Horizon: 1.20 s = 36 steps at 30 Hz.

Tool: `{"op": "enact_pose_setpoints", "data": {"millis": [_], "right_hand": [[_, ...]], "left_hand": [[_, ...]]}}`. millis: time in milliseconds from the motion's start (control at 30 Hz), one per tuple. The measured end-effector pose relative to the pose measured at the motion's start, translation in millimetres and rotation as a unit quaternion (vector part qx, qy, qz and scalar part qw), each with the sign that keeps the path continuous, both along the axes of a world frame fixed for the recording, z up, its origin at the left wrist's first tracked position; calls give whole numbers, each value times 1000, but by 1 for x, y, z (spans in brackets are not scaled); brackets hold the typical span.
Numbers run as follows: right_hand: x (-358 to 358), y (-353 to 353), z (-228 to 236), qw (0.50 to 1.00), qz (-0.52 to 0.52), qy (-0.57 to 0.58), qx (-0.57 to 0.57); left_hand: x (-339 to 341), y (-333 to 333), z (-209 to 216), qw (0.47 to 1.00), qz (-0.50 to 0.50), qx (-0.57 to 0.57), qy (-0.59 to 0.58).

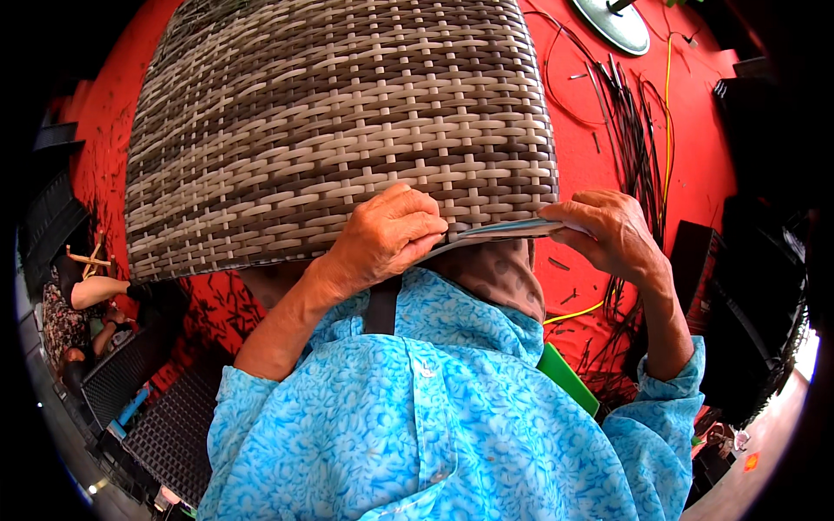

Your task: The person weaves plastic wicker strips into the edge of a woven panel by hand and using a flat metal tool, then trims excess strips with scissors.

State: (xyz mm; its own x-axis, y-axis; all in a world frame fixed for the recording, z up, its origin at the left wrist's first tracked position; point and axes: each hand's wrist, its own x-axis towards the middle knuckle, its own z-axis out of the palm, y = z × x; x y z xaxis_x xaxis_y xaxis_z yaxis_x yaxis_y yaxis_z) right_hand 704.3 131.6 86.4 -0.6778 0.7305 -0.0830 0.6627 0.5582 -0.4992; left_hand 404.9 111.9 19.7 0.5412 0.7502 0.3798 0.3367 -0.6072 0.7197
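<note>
A large woven rattan-style panel [347, 130] in mixed grey, beige and brown strands lies before me, its near edge at my waist. My left hand [387, 230] is closed at that edge, thumb and fingertips pinched together; what they grip is mostly hidden, with a small dark bit at the tips. My right hand [608, 230] pinches a pale bluish flat strip [508, 230] at the panel's near right corner. From there the strip runs along under the edge toward my left hand, where its end is covered.
On the red floor [573, 286] right of the panel lies a bundle of long dark strands [638, 148] beside a yellow cord [669, 104]. A round metal base [617, 26] stands at the far right. Dark woven furniture [169, 425] and another person [82, 321] are at left.
</note>
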Motion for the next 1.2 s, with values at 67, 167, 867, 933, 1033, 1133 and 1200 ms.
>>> {"op": "enact_pose_setpoints", "data": {"millis": [67,167,867,933,1033,1133,1200], "right_hand": [[0,-6,4,1000,-7,-5,-10],[-3,-16,12,999,-18,-38,-29],[-7,-32,14,997,-20,-64,49],[-11,-38,16,995,-50,-70,47],[-12,-48,18,992,-108,-52,-31],[-9,-54,14,984,-144,-35,-104],[-9,-54,16,979,-158,-8,-130]], "left_hand": [[-1,-1,-2,1000,8,-1,-10],[-2,-1,-5,1000,12,-4,-26],[-3,-1,-7,999,6,-3,-38],[-2,-1,-8,1000,13,18,-20],[1,-3,-9,998,32,51,-7],[6,-5,-7,996,49,71,6],[6,-4,-6,996,47,78,10]]}}
